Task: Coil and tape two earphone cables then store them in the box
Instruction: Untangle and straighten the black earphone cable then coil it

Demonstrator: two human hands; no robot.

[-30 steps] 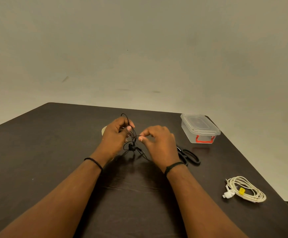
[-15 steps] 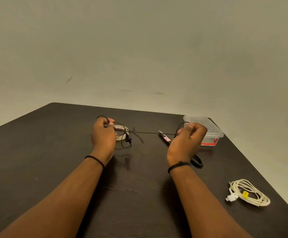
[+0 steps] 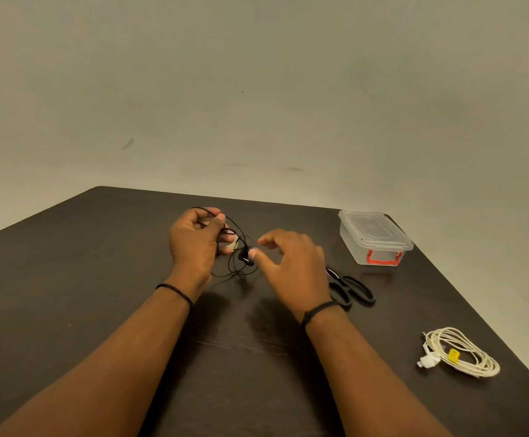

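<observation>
Head view: the left hand (image 3: pixel 195 244) is raised over the table (image 3: pixel 67 279), its fingers curled round loops of the black cable (image 3: pixel 241 247). The cable passes over the top of the fist, runs down between the fingers and hangs in loose, uneven rings to the right of the hand, the lowest ring lying close to or on the tabletop. A small black earbud (image 3: pixel 245 257) dangles in the middle of those rings.

The right hand (image 3: pixel 291 263) is just beside the loops, fingers spread and loosely bent, with thumb and forefinger reaching toward the earbud. The thumb tip is right next to the earbud; whether it touches or pinches it is hard to say, since the hand is a little blurred. A thin dark band sits on each wrist.

Black scissors (image 3: pixel 351 288) lie flat on the table just right of the right wrist. Behind them, near the far right corner, stands the clear box (image 3: pixel 373 238), its lid on and a red latch at the front. The white cable (image 3: pixel 462 353) lies coiled near the right edge, well apart from the hands, bound with a bit of yellow tape (image 3: pixel 453 354), its white plug end sticking out to the left.

A plain pale wall fills the upper half.
</observation>
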